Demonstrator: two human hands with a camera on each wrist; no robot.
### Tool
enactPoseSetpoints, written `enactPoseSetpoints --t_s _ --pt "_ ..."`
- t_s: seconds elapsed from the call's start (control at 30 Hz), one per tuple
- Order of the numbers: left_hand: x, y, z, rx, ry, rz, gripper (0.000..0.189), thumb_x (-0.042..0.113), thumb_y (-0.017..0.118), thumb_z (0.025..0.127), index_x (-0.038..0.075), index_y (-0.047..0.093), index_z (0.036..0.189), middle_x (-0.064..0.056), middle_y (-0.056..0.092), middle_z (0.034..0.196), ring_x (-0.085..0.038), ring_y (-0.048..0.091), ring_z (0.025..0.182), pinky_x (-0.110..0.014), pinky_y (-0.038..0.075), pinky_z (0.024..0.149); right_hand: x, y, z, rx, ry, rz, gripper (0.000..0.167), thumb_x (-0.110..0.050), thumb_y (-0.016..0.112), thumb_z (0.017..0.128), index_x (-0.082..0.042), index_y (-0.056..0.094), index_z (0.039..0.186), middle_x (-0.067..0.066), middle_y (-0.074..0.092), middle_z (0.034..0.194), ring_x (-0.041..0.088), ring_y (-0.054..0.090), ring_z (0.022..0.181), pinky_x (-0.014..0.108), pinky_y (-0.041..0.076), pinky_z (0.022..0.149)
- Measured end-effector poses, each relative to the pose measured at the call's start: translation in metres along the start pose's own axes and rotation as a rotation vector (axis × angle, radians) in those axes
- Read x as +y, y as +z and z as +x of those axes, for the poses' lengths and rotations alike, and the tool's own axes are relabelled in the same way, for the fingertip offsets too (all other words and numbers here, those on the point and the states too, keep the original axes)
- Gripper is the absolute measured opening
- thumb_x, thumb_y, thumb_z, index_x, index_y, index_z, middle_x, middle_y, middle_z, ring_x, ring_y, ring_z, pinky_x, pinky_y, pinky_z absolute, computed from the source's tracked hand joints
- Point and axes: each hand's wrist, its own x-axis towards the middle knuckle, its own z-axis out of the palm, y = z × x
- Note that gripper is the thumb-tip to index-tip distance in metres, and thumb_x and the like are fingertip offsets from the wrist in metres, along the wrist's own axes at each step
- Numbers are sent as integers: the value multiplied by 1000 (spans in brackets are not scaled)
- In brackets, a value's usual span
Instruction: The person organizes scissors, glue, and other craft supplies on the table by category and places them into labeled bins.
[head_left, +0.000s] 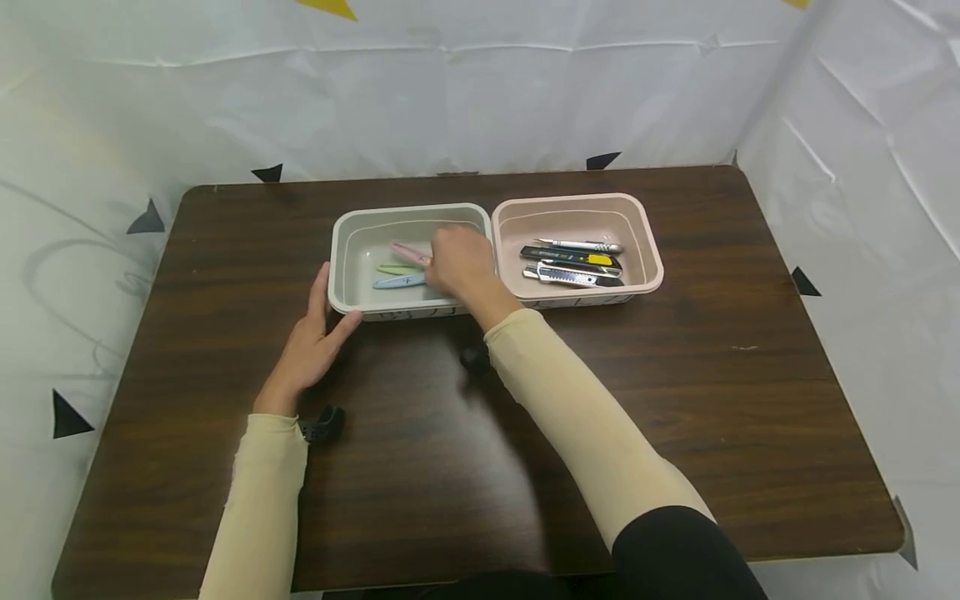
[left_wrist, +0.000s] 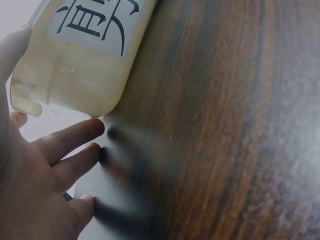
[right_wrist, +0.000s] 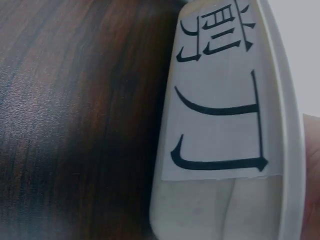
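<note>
In the head view my right hand (head_left: pixel 461 260) is inside the greyish-white bin (head_left: pixel 339 267), fingers curled at the near end of slim pink scissors (head_left: pixel 410 253). The handle end is hidden under the hand. Beside it on the bin floor lie a green slim piece (head_left: pixel 398 269) and a light blue one (head_left: pixel 399 282), partly covered. My left hand (head_left: pixel 303 348) rests against the bin's near left corner, thumb at the front rim and fingers spread along the left side. A paper label (right_wrist: pixel 220 100) reading "剪刀" (scissors) is on the bin's front wall.
A pinkish bin (head_left: pixel 652 271) adjoins on the right, holding a silver pen-like knife (head_left: pixel 581 246), a black-and-yellow box cutter (head_left: pixel 573 257) and a silver box cutter (head_left: pixel 573 275). Both bins stand on a dark wood table (head_left: pixel 750 400) before white sheeting (head_left: pixel 517 108).
</note>
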Motion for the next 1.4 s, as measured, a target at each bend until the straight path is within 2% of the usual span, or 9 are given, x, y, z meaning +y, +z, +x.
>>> enactPoseSetpoints --t_s 0.2,0.47,0.67,1.07,1.4 --pt "0 1 -1 0 4 5 83 48 55 98 49 -7 153 0 19 161 -39 28 142 -67 22 107 1 6 3 -25 -7 -44 3 -22 63 78 -19 62 79 -2 59 81 18 56 72 40 50 63" --pt "0 1 1 0 9 -2 83 48 56 97 52 -6 152 1 20 161 -32 26 144 -65 21 108 2 8 3 -23 -15 -61 6 -24 65 80 -19 63 81 -1 59 86 18 55 77 40 50 66" --pt "-1 1 1 0 3 4 83 49 55 97 53 -7 152 0 21 160 -32 26 144 -65 21 108 1 8 1 -48 -28 -73 11 -29 60 88 -19 64 87 0 59 94 19 54 85 41 49 73" --pt "-2 2 0 5 -1 1 83 48 56 98 51 -6 153 -1 21 160 -36 27 143 -67 22 106 1 8 -1 -23 -54 -73 25 -41 59 94 -17 66 90 1 59 94 20 55 84 41 50 71" --pt "-1 2 0 3 -6 1 83 49 55 97 51 -6 152 -3 22 160 -36 27 143 -67 22 107 5 5 -7 3 -90 -24 21 -35 58 93 -17 69 90 1 59 95 20 55 86 41 50 72"
